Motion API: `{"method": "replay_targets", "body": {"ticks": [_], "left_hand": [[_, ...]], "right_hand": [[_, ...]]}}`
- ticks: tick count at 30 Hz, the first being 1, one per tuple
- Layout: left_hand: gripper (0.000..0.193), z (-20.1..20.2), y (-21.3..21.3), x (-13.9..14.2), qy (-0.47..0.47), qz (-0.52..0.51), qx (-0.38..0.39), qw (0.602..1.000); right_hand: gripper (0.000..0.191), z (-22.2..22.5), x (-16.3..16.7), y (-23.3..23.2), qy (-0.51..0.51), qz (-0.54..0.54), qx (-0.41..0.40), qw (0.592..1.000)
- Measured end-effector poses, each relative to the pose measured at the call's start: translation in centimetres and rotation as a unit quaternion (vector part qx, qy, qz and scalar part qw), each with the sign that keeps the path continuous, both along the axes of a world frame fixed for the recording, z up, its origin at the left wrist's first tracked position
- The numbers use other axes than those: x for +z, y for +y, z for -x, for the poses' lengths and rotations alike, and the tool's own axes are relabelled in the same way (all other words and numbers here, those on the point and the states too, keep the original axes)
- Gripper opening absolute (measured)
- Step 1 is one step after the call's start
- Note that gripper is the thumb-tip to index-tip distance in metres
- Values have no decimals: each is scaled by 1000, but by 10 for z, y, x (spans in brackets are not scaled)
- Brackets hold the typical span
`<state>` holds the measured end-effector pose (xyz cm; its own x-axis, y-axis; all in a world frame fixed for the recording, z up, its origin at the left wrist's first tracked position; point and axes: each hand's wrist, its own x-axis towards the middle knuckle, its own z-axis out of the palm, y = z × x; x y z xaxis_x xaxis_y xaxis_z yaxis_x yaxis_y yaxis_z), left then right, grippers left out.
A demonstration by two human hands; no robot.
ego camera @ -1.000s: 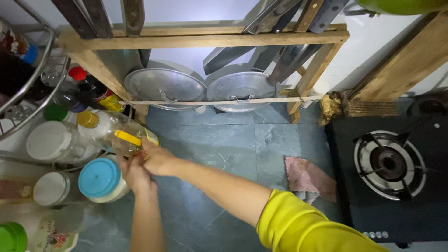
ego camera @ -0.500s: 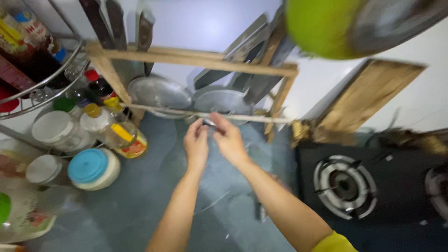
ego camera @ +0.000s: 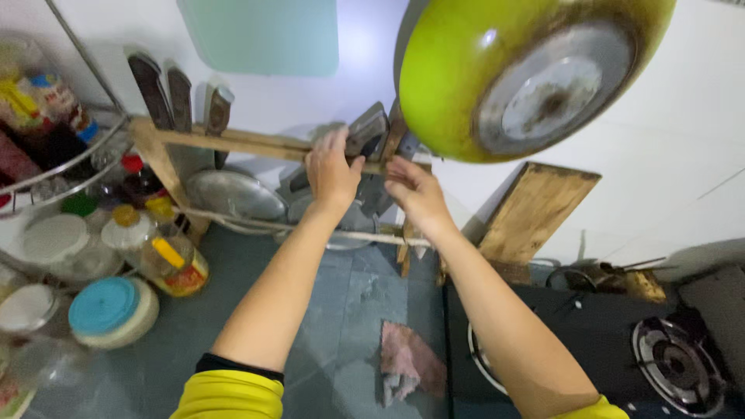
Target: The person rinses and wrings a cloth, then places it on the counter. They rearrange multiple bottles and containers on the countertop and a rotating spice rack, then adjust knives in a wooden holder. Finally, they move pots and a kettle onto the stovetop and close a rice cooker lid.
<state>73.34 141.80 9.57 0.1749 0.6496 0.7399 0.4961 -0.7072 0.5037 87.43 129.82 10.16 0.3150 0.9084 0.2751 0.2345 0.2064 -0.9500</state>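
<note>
A wooden rack (ego camera: 225, 141) stands against the white wall with several knife handles sticking up from it. My left hand (ego camera: 330, 169) is raised to the rack's top bar, its fingers curled about a dark grey knife handle (ego camera: 366, 128). Just to the right, my right hand (ego camera: 415, 194) hovers with its fingers apart and pointing at the same spot, holding nothing. Both arms reach up from yellow sleeves.
A green wok (ego camera: 535, 77) hangs overhead at the right. A wooden board (ego camera: 535, 209) leans on the wall beside a black gas stove (ego camera: 675, 365). Metal lids (ego camera: 233, 194) lean in the rack. Jars, a blue-lidded tub (ego camera: 105, 306) and a wire shelf crowd the left. A cloth (ego camera: 411, 365) lies on the counter.
My hands rose from the jars at the left, met in front of the metal lids, then went up to the rack's top bar. The view tilted upward, bringing the wok into sight.
</note>
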Motion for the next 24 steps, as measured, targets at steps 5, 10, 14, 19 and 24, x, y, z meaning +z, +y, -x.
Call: {"method": "replay_targets", "body": {"ticks": [5,10,14,19,24], "left_hand": [[38,9,9,7,85,19,-8,996],[41,36,35,4,52,-11,-5,999],[36,72,64,4,-3,-10,16,1000],[37,112,91,9,-36,64,38,997],[38,125,102,12,-2,87,79,993]], "right_hand": [[61,20,13,33,-29,-26,-3,999],[57,46,30,49,-284,5,-161,945],[71,66,47,51,-342,-12,-228,912],[93,80,67,60,-284,2,-254,925],[63,85,77,74,-181,72,-260,946]]}}
